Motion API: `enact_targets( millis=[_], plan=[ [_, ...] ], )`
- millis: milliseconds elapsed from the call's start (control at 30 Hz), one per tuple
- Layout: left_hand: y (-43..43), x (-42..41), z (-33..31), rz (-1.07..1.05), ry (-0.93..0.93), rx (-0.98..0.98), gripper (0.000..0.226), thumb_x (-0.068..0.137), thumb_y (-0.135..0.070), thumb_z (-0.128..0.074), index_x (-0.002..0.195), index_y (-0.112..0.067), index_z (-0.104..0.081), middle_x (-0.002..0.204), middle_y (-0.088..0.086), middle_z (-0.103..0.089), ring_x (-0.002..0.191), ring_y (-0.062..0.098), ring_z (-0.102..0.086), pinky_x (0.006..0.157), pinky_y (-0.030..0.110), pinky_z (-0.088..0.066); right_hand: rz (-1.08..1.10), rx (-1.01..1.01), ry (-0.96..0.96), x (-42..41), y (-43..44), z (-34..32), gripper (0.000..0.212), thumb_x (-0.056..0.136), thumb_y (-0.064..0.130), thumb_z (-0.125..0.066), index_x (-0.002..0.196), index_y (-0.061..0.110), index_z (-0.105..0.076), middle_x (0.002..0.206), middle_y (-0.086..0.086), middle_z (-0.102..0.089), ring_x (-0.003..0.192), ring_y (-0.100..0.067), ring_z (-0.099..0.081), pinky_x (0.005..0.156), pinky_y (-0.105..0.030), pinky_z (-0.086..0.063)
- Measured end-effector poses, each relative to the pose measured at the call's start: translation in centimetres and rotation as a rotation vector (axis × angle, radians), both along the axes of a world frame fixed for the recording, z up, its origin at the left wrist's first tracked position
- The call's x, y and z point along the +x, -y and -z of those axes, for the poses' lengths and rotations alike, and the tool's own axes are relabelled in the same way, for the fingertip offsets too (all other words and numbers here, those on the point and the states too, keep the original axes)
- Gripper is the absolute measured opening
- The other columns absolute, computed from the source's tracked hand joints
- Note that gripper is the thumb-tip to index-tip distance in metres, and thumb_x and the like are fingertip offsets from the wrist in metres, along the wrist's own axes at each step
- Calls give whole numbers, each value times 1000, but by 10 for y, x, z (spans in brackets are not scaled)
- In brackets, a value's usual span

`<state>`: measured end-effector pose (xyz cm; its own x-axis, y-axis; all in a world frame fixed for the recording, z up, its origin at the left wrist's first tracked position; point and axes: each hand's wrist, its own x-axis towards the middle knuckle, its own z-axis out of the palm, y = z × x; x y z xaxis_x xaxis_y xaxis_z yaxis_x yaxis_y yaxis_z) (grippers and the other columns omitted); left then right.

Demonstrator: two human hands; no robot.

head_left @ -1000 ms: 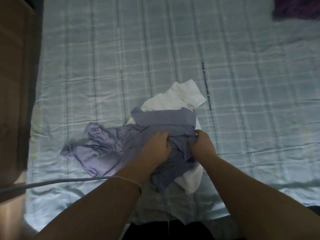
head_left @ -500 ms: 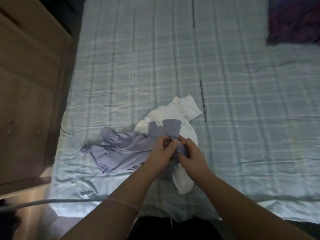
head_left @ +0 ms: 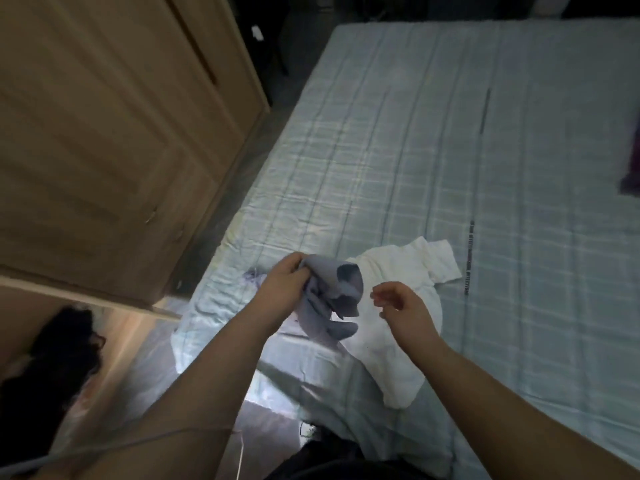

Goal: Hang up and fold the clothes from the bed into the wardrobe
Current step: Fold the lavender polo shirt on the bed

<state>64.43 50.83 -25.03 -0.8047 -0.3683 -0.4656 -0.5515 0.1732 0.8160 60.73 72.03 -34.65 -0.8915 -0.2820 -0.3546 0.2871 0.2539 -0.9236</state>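
Observation:
My left hand (head_left: 282, 292) grips a bunched lilac garment (head_left: 329, 303) and holds it lifted above the near corner of the bed (head_left: 415, 150). To the right, my right hand (head_left: 401, 308) hovers with loosely curled fingers and holds nothing. Under and beyond that hand a white garment (head_left: 412, 292) lies crumpled on the pale checked sheet. The wooden wardrobe (head_left: 114, 133) stands at the left with its doors closed.
A dark purple cloth (head_left: 632, 168) lies at the bed's right edge. A dark heap (head_left: 52, 362) sits on the floor at the lower left. A narrow gap of floor runs between the wardrobe and the bed. A thin white cable (head_left: 114, 445) crosses my left forearm.
My left hand has gathered the lilac garment and lifted it off the sheet. My right hand has let go of it. The view has swung left toward the wardrobe.

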Motion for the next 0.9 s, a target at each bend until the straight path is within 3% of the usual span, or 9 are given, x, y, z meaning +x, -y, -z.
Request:
enact_targets(
  millis=[100,233,333,467,567,633,700,800,900],
  plan=[
    [26,17,-44,-2,-115,-21,17,99,-11,-46,97,-3,-61,85,7,-65,74,7,-61,64,19,-48,-72,39,-70,3,26,-10,40,82,-14,-48,108,14,-60,100,4,-66,91,-13,-64,76,-12,-48],
    [65,42,-100,30,-275,-19,21,100,-17,-48,101,1,-58,93,19,-63,86,16,-61,80,35,-49,-274,102,-92,11,71,-29,52,85,-9,-56,127,23,-50,108,11,-58,91,-2,-58,74,-9,-47],
    [95,64,-142,26,-400,19,26,97,-20,-51,102,5,-55,99,34,-59,90,26,-58,85,44,-46,-404,131,-124,19,110,-49,56,86,3,-59,137,25,-48,129,5,-57,104,-13,-59,76,-15,-48],
    [129,100,-198,-10,-535,35,33,97,-26,-53,107,5,-58,108,36,-60,95,32,-59,89,47,-45,-461,186,-193,53,156,-83,22,96,0,-52,112,13,-62,111,-16,-65,104,-31,-56,81,-21,-38],
    [145,125,-230,5,-613,-16,25,102,-25,-50,109,-4,-62,107,23,-67,96,28,-62,90,46,-49,-538,199,-205,105,187,-107,40,92,13,-66,129,15,-52,111,0,-60,109,-20,-59,79,-11,-39],
    [155,139,-243,51,-651,-68,23,103,-23,-48,107,-5,-62,101,17,-66,92,24,-61,85,44,-49,-491,140,-267,134,205,-123,38,89,18,-70,124,21,-54,106,9,-58,95,-2,-57,74,-3,-39],
    [164,153,-251,96,-688,-74,26,100,-27,-49,105,-3,-59,98,15,-63,89,24,-58,81,42,-46,-364,72,-282,154,222,-142,23,91,6,-64,109,19,-57,91,9,-63,74,10,-57,64,-2,-42],
    [174,167,-256,122,-747,-56,17,101,-28,-50,97,-17,-62,92,6,-63,84,17,-58,77,36,-46,-95,-4,-123,167,240,-171,34,94,-7,-55,70,17,-51,58,1,-51,51,-5,-51,49,-7,-38],
    [182,172,-261,175,-802,-90,17,104,-22,-48,96,-14,-61,90,2,-64,82,11,-59,73,27,-48,72,12,-156,163,221,-191,37,96,-8,-50,69,18,-50,68,-3,-46,56,-6,-47,65,-22,-39]
  ],
)
